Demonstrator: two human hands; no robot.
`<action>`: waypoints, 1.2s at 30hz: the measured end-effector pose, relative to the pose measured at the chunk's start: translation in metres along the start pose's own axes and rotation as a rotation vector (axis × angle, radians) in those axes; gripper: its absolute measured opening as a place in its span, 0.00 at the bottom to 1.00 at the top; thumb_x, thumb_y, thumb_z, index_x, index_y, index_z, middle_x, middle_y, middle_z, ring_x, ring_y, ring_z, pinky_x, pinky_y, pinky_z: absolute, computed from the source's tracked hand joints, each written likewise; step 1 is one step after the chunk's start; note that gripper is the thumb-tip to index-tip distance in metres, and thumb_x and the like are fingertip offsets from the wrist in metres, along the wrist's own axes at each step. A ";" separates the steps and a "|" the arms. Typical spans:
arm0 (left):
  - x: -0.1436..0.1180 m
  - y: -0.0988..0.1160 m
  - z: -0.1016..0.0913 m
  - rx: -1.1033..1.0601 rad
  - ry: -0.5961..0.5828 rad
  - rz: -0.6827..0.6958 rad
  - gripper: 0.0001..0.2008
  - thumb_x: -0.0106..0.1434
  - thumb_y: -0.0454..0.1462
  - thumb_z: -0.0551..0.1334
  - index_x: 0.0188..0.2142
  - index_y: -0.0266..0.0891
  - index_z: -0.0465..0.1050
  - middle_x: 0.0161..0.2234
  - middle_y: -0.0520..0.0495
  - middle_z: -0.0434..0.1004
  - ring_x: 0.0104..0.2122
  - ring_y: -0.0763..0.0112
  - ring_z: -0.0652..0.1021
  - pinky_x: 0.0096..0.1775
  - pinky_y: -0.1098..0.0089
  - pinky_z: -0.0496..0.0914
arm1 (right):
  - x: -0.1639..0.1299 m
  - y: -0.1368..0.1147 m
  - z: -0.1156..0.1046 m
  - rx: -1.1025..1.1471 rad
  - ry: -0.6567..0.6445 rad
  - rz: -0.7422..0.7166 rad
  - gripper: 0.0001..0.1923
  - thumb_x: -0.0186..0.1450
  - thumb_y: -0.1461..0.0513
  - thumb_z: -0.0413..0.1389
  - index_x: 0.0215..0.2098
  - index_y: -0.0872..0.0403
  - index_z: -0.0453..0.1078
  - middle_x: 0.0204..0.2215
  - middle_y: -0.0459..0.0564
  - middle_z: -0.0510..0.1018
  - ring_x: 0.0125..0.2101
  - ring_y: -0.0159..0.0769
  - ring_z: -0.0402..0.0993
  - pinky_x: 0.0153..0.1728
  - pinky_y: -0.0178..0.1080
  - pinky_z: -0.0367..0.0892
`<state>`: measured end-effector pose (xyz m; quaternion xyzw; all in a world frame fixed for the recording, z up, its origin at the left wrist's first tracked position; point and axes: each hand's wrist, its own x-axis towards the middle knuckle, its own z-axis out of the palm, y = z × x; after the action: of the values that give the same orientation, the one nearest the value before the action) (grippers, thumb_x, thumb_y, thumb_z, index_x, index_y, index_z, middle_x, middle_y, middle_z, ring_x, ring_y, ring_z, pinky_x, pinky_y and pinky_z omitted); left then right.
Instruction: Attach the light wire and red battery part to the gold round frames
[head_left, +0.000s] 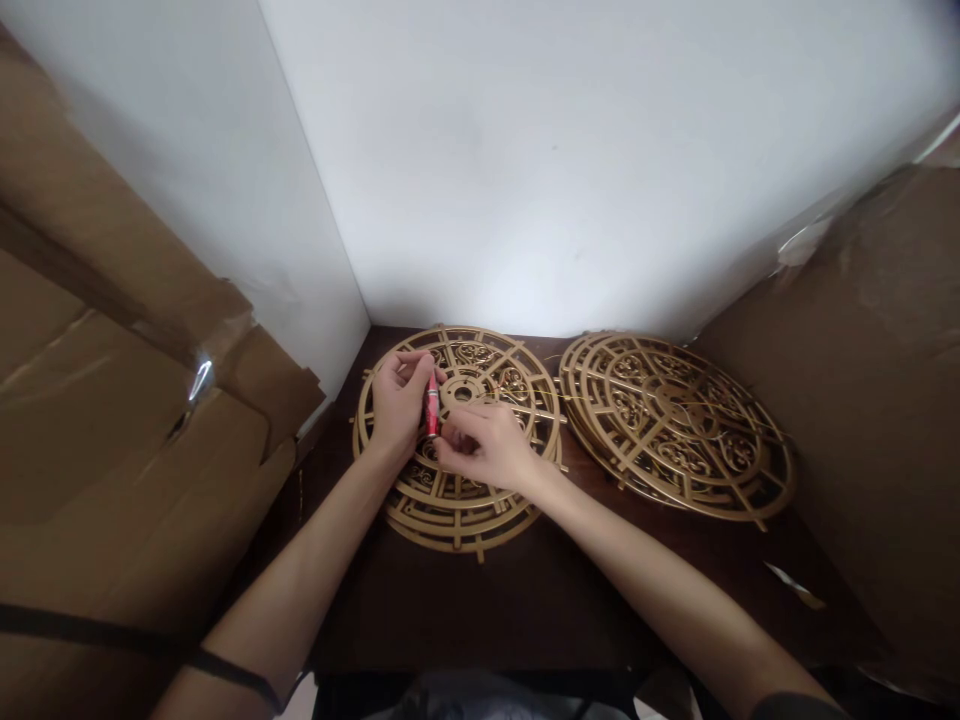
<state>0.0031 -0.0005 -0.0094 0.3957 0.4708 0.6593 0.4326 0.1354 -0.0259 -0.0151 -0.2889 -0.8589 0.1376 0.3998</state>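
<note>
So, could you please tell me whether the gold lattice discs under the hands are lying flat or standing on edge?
Lying flat: the gold lattice discs are stacked on the dark table, openwork faces up.

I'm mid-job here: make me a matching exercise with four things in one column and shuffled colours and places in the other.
1. Slim tube
2. Tabletop
3. Wall
4. Right disc stack

A. White, behind the work
B. Gold, nearer the right-hand cardboard
C. Red, at the left hand
D. Dark brown, under the discs

Pairs: 1-C, 2-D, 3-A, 4-B
</note>
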 end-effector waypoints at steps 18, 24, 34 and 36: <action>-0.001 0.002 0.000 -0.001 0.005 -0.003 0.11 0.54 0.38 0.64 0.33 0.34 0.68 0.22 0.51 0.74 0.23 0.76 0.73 0.28 0.76 0.66 | -0.001 -0.003 0.001 -0.072 0.025 0.000 0.11 0.59 0.63 0.51 0.19 0.54 0.59 0.17 0.41 0.67 0.19 0.25 0.61 0.23 0.31 0.56; 0.001 0.000 0.000 -0.023 0.013 -0.009 0.12 0.53 0.39 0.65 0.33 0.34 0.67 0.22 0.51 0.73 0.23 0.77 0.73 0.27 0.76 0.65 | -0.001 -0.005 0.002 -0.070 0.046 0.045 0.10 0.58 0.62 0.52 0.20 0.54 0.59 0.18 0.41 0.67 0.20 0.25 0.61 0.24 0.31 0.56; 0.000 0.001 0.000 -0.059 0.038 -0.045 0.12 0.52 0.39 0.65 0.32 0.35 0.66 0.23 0.51 0.73 0.22 0.77 0.72 0.26 0.77 0.65 | -0.001 -0.002 0.002 -0.108 0.016 0.015 0.11 0.60 0.63 0.50 0.20 0.53 0.59 0.18 0.42 0.67 0.20 0.26 0.60 0.25 0.32 0.58; 0.000 0.001 0.001 -0.056 0.038 -0.038 0.12 0.52 0.39 0.65 0.32 0.35 0.66 0.22 0.51 0.73 0.22 0.77 0.72 0.26 0.77 0.65 | 0.000 -0.002 0.002 -0.116 0.012 0.016 0.11 0.60 0.62 0.50 0.20 0.53 0.60 0.18 0.42 0.67 0.20 0.26 0.60 0.25 0.32 0.58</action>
<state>0.0033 -0.0002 -0.0081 0.3618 0.4675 0.6712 0.4472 0.1335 -0.0279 -0.0153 -0.3194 -0.8608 0.0890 0.3862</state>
